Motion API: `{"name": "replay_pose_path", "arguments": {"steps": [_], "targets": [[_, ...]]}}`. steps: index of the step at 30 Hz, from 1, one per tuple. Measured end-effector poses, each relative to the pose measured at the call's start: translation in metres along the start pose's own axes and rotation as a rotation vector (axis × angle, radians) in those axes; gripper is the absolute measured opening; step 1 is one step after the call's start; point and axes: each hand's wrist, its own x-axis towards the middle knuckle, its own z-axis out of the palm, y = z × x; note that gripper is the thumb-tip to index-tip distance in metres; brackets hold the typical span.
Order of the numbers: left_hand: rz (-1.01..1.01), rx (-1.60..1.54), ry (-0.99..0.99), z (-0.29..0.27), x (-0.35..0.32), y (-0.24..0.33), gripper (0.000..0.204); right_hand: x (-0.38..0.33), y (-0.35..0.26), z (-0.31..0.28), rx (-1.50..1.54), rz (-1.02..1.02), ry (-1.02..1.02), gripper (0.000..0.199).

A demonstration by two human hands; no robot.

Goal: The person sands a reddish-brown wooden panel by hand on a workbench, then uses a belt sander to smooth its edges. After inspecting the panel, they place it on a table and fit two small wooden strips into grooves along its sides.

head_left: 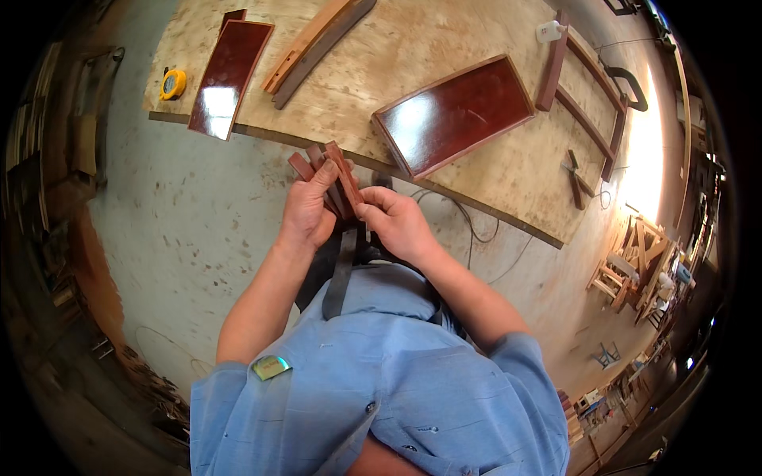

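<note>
My left hand (308, 210) is closed round a small bundle of reddish-brown wooden strips (344, 178), fanned apart at their upper ends. My right hand (398, 228) pinches the lower end of the strip nearest to it between thumb and fingers. Both hands are in front of my body, just off the near edge of the workbench (317, 103). The fingers hide part of the strips, and I cannot tell how their lower ends lie. Beyond my right hand, a glossy dark-red framed wooden panel (456, 115) lies on the bench near its edge.
A narrower red panel (230, 75) overhangs the bench edge at left, beside a yellow tape measure (172, 84). Long wooden rails (317, 47) lie at the back. On the right are a wooden frame (583, 115), a white bottle (548, 32) and pliers (576, 176). Scrap wood (639, 266) is piled on the floor.
</note>
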Motion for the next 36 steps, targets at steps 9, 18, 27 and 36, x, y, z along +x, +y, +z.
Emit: {"name": "replay_pose_path", "arguments": {"steps": [9,18,27,36], "targets": [[-0.042,0.134,-0.005,0.01,0.009,0.001,0.027,0.017,0.01,-0.015,0.493,0.215,-0.1,0.024],[0.004,0.157,-0.021,0.023,0.004,-0.019,0.028,0.009,0.012,-0.038,0.438,0.184,-0.126,0.02],[0.021,0.108,-0.05,0.026,0.002,-0.032,0.026,0.002,0.013,-0.048,0.492,0.231,-0.148,0.019],[0.051,0.084,-0.131,0.035,-0.01,-0.034,0.025,-0.008,0.01,-0.058,0.574,0.263,-0.178,0.02]]}}
